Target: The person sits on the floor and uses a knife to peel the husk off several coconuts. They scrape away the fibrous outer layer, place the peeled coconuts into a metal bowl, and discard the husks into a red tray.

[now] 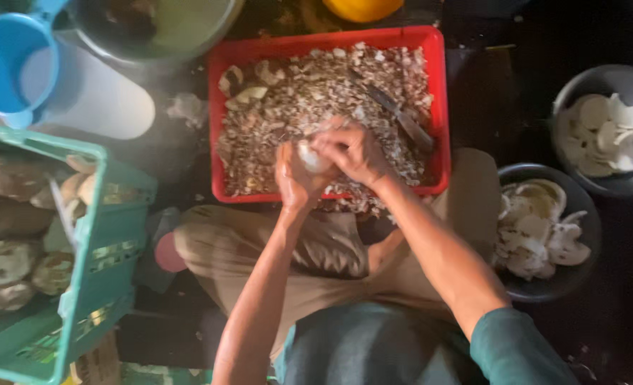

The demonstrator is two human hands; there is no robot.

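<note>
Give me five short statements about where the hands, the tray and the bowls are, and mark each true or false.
1. Both hands, left hand and right hand, hold a small white piece. True.
2. The hands work over a blue tray. False: the tray is red.
3. A knife lies in the tray among the peelings. True.
4. The two dark bowls are empty. False: both hold white slices.
5. The green crate is on the person's right. False: it is on the left.

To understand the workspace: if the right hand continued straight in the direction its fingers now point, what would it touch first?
The right hand points leftward at the pale piece it already touches, which the left hand also holds. Beyond lie the peelings in the red tray; depth is unclear.
</note>
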